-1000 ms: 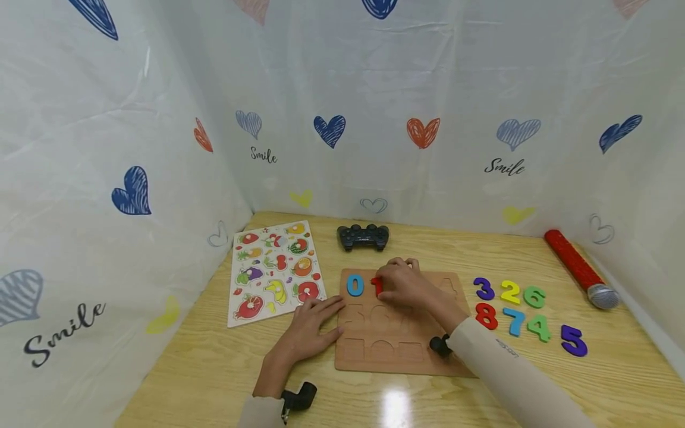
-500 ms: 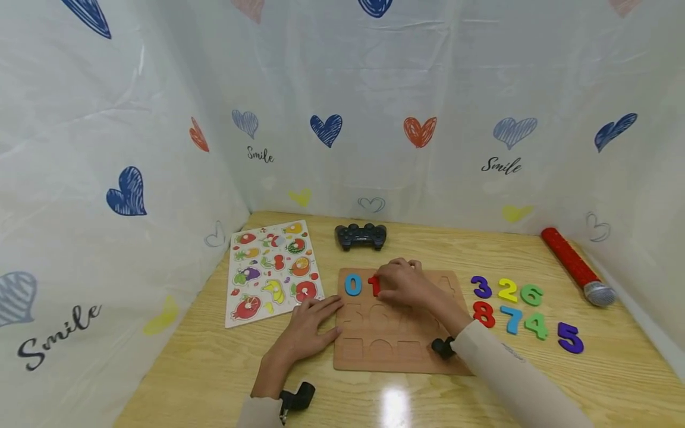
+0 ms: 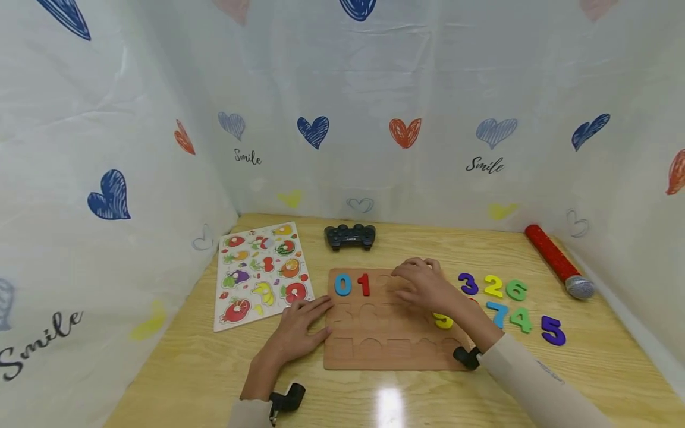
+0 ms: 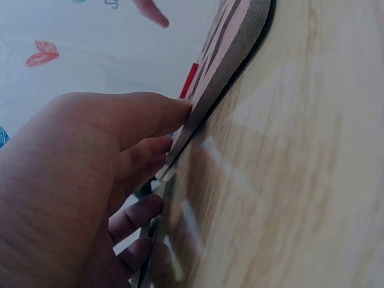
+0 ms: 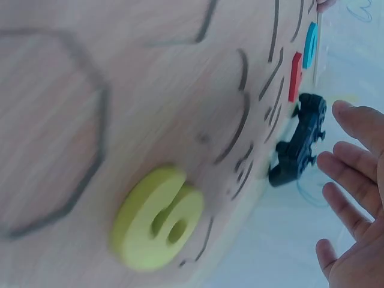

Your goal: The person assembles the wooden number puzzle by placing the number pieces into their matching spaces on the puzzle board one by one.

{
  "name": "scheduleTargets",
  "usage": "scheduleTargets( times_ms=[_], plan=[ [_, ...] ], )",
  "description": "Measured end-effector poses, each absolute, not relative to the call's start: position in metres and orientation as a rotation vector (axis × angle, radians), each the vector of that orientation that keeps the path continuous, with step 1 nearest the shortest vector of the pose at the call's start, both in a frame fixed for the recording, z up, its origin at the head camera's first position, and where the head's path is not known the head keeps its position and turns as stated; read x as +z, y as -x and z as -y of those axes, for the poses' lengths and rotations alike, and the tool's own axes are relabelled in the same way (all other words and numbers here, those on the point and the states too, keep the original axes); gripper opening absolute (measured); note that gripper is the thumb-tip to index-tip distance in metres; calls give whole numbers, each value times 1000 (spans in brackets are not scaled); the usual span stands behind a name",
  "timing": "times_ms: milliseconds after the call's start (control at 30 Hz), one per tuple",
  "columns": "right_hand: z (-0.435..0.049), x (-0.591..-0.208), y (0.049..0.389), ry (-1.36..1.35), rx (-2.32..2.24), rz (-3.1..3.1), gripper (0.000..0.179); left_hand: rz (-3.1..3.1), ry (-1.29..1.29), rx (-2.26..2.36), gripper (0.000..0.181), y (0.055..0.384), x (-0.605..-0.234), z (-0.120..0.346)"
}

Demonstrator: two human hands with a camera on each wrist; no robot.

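A brown wooden number board (image 3: 396,361) with cut-out recesses lies on the table. In its top row sit a blue 0 (image 3: 343,285) and, beside it, a red 1 (image 3: 364,285). My right hand (image 3: 425,286) hovers over the board's upper right part, its fingers (image 5: 354,165) loosely spread and holding nothing. Below that wrist a yellow 9 (image 3: 443,321) lies on the board, partly hidden by the arm in the head view; the right wrist view shows the yellow 9 (image 5: 157,222) whole. My left hand (image 3: 299,330) rests at the board's left edge, thumb (image 4: 156,114) touching its side.
Right of the board lie loose numbers, among them a purple 3 (image 3: 468,284), yellow 2 (image 3: 493,286), green 6 (image 3: 516,290) and purple 5 (image 3: 553,330). A red microphone (image 3: 553,255) lies far right, a black game controller (image 3: 350,236) behind, a fruit puzzle (image 3: 257,279) left.
My right hand has let go of the red 1 and moved right, so the red 1 now shows fully. The yellow 9 has come into view. My left hand stays at the board's edge.
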State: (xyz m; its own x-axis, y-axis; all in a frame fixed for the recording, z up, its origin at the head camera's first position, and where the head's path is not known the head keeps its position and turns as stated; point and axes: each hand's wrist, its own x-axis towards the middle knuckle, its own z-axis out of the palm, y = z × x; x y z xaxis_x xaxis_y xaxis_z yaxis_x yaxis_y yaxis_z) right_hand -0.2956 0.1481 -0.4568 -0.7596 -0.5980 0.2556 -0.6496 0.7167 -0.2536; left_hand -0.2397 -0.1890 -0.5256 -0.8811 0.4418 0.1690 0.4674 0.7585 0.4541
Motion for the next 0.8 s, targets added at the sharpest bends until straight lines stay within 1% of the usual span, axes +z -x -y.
scheduleTargets(
  times_ms=[467, 800],
  plan=[
    [-204, -459, 275, -884, 462, 2750, 34, 2911, 753, -791, 55, 241, -526, 188],
    [-239, -464, 265, -773, 444, 2776, 39, 2912, 742, -795, 55, 239, -523, 188]
  ],
)
